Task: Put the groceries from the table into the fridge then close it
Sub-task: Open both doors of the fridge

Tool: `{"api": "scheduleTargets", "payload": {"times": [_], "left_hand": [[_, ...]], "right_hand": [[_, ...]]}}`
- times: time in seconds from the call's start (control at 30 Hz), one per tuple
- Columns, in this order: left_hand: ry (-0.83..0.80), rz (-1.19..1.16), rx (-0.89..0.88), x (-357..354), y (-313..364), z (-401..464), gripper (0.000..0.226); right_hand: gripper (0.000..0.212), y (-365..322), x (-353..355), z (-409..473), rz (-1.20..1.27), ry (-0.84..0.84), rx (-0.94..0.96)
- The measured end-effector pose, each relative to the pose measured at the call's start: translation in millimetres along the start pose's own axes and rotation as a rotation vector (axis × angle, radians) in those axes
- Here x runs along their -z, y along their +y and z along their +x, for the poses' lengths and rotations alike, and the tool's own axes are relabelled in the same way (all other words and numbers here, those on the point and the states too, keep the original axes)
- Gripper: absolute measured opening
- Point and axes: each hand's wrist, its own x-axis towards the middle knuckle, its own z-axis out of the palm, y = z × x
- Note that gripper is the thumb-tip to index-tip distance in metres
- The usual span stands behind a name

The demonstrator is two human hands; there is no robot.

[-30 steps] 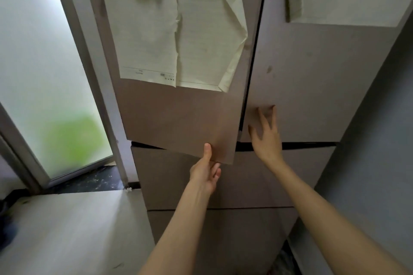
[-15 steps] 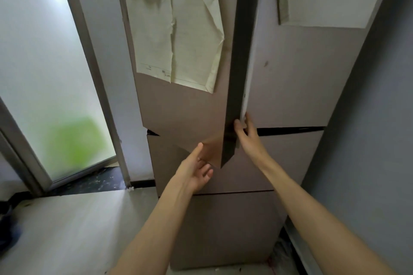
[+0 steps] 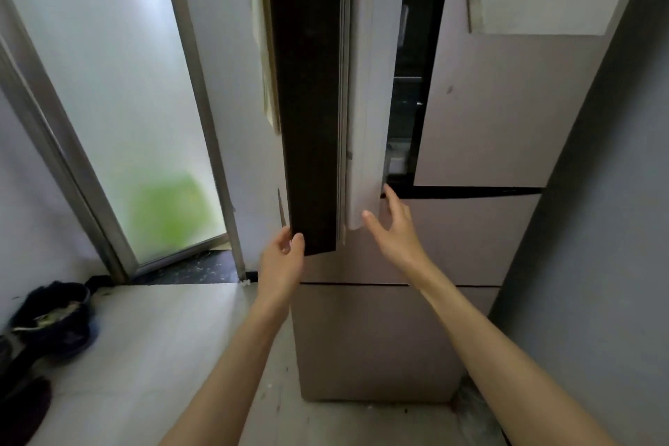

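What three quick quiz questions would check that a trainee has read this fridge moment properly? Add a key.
1. True or false: the upper left fridge door is swung open.
2. Which hand grips that door's bottom corner? A) left hand B) right hand C) neither
3. Fill in: the upper right fridge door is ____.

Key: 1 true, it stands edge-on to the camera with dark shelves showing in the gap. 2 A, thumb and fingers pinch the corner, while the right hand stays open by the door's white inner edge. 3 closed.
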Motion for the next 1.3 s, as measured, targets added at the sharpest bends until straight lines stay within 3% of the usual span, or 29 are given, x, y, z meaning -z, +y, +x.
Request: {"api": "scheduleTargets", "payload": {"times": [0.17, 0.37, 0.47, 0.57, 0.63, 0.73, 0.87, 1.1, 1.3], "left_hand": [[0.153, 0.254, -0.327, 40.5, 16.3, -17.1, 0.047], [0.059, 0.535, -0.653, 64.3, 29.4, -4.7, 0.060], [0.031, 0.626, -0.697, 81.0, 25.4, 15.5, 0.067], [0.011, 0.694, -0.676, 107.6, 14.7, 38.6, 0.076], [0.014, 0.726, -0.653, 123.8, 7.7, 52.6, 0.080], [0.011, 0.690, -0.678, 142.9, 5.3, 68.7, 0.085], [0.029, 0.634, -0.656, 160.2, 2.8, 80.8, 0.087], [0.027, 0.812, -0.748, 183.6, -16.2, 105.9, 0.084], [0.098, 0.893, -0.801, 198.0, -5.2, 102.4, 0.071]], "right_hand": [[0.078, -23.6, -25.9, -9.3, 0.029, -0.166, -0.063], [0.062, -39.2, -61.7, -26.0, -0.121, -0.210, 0.094], [0.047, -47.9, -76.4, -20.6, -0.517, -0.108, 0.345], [0.044, -60.6, -95.2, -6.7, -0.702, 0.100, 0.586], [0.049, -69.1, -103.8, 5.9, -0.780, 0.137, 0.577], [0.047, -76.5, -116.3, 23.0, -0.876, 0.064, 0.471], [0.052, -76.9, -139.4, 28.9, -0.894, -0.012, 0.472], [0.067, -75.6, -158.1, 28.6, -1.031, -0.117, 0.487], [0.064, -66.0, -152.1, 23.7, -1.041, -0.056, 0.534]]}}
